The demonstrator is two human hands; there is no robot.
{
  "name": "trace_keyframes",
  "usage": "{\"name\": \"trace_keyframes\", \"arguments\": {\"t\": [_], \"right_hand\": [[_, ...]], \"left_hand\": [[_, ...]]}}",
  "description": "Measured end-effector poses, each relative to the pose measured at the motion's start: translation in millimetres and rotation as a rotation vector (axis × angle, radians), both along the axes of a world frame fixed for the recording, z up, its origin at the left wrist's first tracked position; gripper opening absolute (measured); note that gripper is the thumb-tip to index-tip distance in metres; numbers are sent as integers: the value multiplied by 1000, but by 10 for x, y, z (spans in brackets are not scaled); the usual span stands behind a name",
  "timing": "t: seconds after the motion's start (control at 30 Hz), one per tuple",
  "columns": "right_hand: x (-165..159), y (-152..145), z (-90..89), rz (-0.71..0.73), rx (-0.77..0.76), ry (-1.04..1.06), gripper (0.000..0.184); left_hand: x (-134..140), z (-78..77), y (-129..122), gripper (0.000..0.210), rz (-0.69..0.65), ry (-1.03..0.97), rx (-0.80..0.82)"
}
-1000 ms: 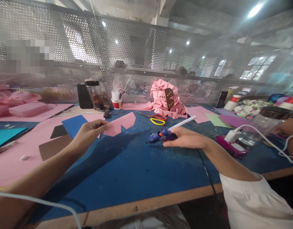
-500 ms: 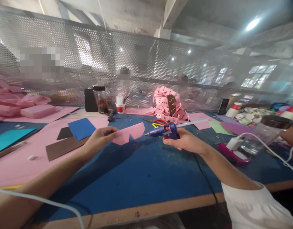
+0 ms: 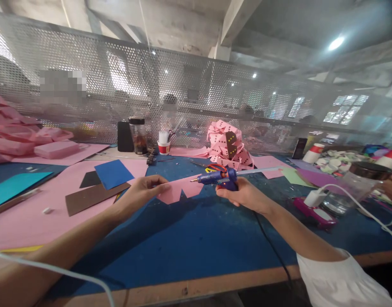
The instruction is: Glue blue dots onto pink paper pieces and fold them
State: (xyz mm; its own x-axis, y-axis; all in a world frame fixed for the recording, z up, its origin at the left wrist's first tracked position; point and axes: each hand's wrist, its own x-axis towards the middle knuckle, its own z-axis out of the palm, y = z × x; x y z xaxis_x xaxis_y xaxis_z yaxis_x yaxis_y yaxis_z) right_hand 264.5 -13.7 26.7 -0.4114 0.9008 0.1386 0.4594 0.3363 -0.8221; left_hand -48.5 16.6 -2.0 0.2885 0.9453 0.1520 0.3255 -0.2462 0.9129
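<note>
Between the thumb and fingers of my left hand [image 3: 148, 192] is a pink sheet piece [image 3: 170, 192] with a V-shaped notch in its lower edge. My right hand [image 3: 243, 194] grips a blue hot glue gun [image 3: 215, 177], a clear glue stick [image 3: 260, 169] jutting from its back and a dark cord hanging below. The gun's nozzle points left and overlaps the far part of the pink piece; whether it touches cannot be made out. Behind the gun lie scissors [image 3: 211, 167] with red and yellow handles. A pile of pink dotted pieces [image 3: 226, 145] stands beyond.
Blue [image 3: 114, 174], brown [image 3: 93, 198] and teal sheets [image 3: 18, 187] lie to the left on a large pink sheet [image 3: 20, 228]. At right are a magenta device [image 3: 315, 213] with a white plug and a lidded jar [image 3: 352, 187]. A perforated metal screen [image 3: 189, 76] spans the back.
The pink piece and my left hand have moved right and slightly down in view. The glue gun's nozzle now overlaps the piece, where before it was at its right end.
</note>
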Motion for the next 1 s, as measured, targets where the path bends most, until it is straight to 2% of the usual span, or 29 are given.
{"name": "trace_keyframes", "arguments": {"t": [0.23, 0.53, 0.73, 1.0], "right_hand": [[4, 0, 9, -41, 18, -60, 35], [-8, 1, -14, -50, 19, -81, 37], [-22, -5, -27, -61, -3, -98, 37], [-29, -22, -34, -78, 141, -154, 34]], "left_hand": [[10, -8, 10, 28, -28, -16, 1], [44, 76, -69, 29, -42, -4, -15], [35, 39, -42, 29, -35, 2, -4], [29, 22, -26, 32, -24, 6, -14]]}}
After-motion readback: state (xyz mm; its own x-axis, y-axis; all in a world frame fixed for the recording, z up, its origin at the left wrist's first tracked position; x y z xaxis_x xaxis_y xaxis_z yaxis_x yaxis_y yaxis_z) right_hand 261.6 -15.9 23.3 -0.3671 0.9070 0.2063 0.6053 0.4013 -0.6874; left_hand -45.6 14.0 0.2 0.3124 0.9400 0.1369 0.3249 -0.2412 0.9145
